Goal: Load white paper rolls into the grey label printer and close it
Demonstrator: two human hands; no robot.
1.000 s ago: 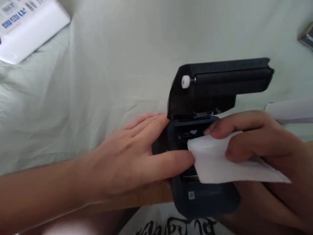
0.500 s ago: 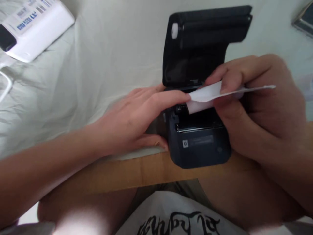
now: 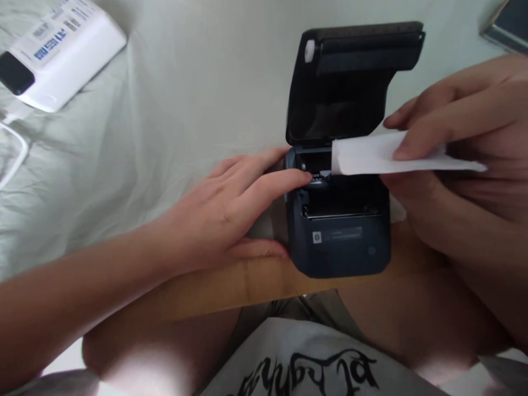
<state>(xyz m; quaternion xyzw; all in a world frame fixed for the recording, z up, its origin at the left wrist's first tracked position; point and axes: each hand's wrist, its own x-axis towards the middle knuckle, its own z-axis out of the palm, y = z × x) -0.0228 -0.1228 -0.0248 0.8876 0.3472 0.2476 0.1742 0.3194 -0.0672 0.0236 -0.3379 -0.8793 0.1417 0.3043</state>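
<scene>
A small dark label printer [image 3: 342, 250] stands at the table's front edge with its black lid [image 3: 342, 82] raised. My left hand [image 3: 231, 203] braces the printer's left side. Its index fingertip reaches over the rim into the compartment, while the thumb presses low on the casing. My right hand [image 3: 462, 148] pinches a curled piece of white paper [image 3: 367, 154] between thumb and fingers. The paper's left end hangs over the compartment opening and covers part of it; its other end runs in among my fingers. I cannot tell whether it is a full roll.
A white device [image 3: 82, 60] with a dark end and a printed label lies at the upper left, a white cable [image 3: 18, 148] beside it. A dark box-like object [image 3: 507, 27] sits at the upper right. Pale wrinkled cloth [image 3: 185, 99] covers the table behind a wooden edge [image 3: 214, 294].
My right hand has drawn the paper rightward, away from my left index finger, uncovering more of the compartment. My left hand stays against the printer, its index finger dipping at the opening.
</scene>
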